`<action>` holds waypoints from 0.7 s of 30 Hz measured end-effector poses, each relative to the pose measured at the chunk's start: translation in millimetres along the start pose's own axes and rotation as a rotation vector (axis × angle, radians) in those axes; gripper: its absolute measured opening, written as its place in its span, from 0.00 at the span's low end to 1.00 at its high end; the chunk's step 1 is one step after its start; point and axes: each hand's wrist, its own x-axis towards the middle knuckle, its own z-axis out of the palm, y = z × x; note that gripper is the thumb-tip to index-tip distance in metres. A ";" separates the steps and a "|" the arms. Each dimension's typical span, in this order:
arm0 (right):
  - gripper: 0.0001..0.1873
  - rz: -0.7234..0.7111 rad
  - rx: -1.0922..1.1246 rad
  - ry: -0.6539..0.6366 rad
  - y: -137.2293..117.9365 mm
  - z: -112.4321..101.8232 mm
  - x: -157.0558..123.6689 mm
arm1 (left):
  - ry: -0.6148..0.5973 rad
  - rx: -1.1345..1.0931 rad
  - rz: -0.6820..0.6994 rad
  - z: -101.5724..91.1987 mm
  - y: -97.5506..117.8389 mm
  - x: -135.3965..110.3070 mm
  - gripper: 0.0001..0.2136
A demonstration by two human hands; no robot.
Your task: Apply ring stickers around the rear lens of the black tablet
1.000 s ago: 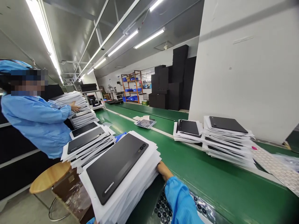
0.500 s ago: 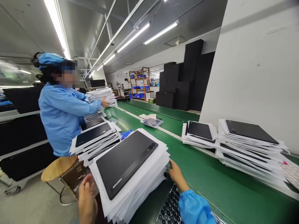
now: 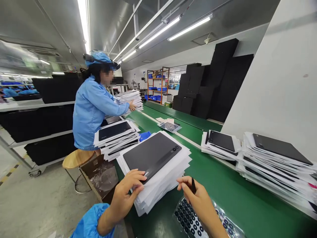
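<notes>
Since half a second ago, left hand (image 3: 127, 190) has come onto the near stack (image 3: 160, 175) on the green belt (image 3: 223, 188), fingers spread and pressing its corner. Right hand (image 3: 198, 201) has left the stack and now pinches one thin dark tool (image 3: 193, 185). Five stacks are visible; a co-worker (image 3: 92, 105) holds the farthest.

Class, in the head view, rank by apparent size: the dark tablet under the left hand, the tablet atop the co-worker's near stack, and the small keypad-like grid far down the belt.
1. Dark tablet under the left hand, largest, though nearest the camera.
2. Tablet on the co-worker's stack.
3. Grid piece, smallest, also farthest.
</notes>
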 end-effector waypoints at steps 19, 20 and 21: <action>0.23 0.110 0.669 -0.011 -45.0 114.2 32.2 | 0.378 0.029 0.031 15.2 15.9 -13.2 0.10; 0.23 0.093 0.696 0.004 -48.3 112.4 30.6 | 0.445 0.054 0.038 18.4 18.6 -24.5 0.10; 0.22 0.081 0.714 0.019 -49.5 108.9 26.6 | 0.481 0.062 0.003 21.3 24.1 -37.1 0.07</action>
